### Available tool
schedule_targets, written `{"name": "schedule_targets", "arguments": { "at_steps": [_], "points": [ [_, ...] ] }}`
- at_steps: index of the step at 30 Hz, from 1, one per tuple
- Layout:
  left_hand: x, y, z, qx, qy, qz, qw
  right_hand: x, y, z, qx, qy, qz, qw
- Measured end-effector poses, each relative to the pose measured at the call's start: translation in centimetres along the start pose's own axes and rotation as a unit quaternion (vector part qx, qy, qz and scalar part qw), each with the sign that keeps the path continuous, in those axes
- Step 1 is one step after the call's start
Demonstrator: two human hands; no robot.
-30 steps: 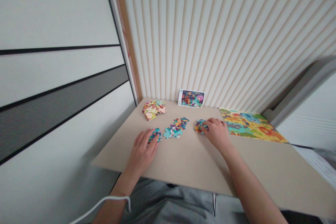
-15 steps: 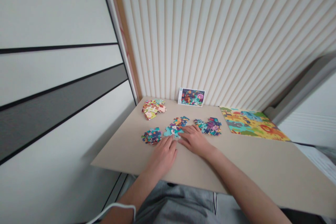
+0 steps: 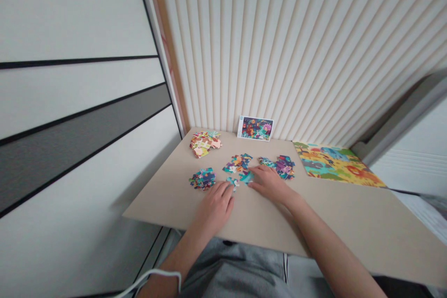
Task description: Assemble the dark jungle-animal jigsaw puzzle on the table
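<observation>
My left hand (image 3: 217, 202) rests on the table, its bent fingertips on a small teal-and-white jigsaw piece (image 3: 233, 181). To its right, my right hand (image 3: 268, 182) has thumb and fingers about a teal jigsaw piece (image 3: 246, 176), partly covered by the fingers. A narrow gap separates these two pieces. Just beyond them lies a cluster of orange, purple and teal jigsaw pieces (image 3: 238, 162). Left of my left hand is a heap of blue and dark pieces (image 3: 203, 179). Behind my right hand is a heap of purple and teal pieces (image 3: 284, 166).
A picture card (image 3: 255, 128) leans upright against the pleated curtain (image 3: 244, 46) at the back. Pink and yellow pieces (image 3: 202, 143) lie at the table's back left. An animal picture puzzle (image 3: 337, 165) lies flat at the right. A white panelled surface (image 3: 87, 163) borders the left side.
The teal area between my hands has come apart into separate portions. My right hand has moved right with the teal piece, while my left hand has shifted slightly nearer to me.
</observation>
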State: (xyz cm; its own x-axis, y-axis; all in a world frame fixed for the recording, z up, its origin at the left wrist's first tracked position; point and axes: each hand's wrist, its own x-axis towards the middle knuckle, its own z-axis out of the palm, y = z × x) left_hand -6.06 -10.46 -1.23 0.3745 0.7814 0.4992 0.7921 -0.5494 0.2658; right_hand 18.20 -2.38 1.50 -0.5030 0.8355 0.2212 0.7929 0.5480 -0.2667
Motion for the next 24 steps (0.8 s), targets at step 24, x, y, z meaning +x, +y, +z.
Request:
{"name": "schedule_targets", "arguments": {
  "at_steps": [24],
  "points": [
    [-0.2,-0.5,0.2,-0.04,-0.006,-0.046,0.998,0.4,-2.2,0.1,0.122,-0.006,-0.156,0.98]
  ]
}}
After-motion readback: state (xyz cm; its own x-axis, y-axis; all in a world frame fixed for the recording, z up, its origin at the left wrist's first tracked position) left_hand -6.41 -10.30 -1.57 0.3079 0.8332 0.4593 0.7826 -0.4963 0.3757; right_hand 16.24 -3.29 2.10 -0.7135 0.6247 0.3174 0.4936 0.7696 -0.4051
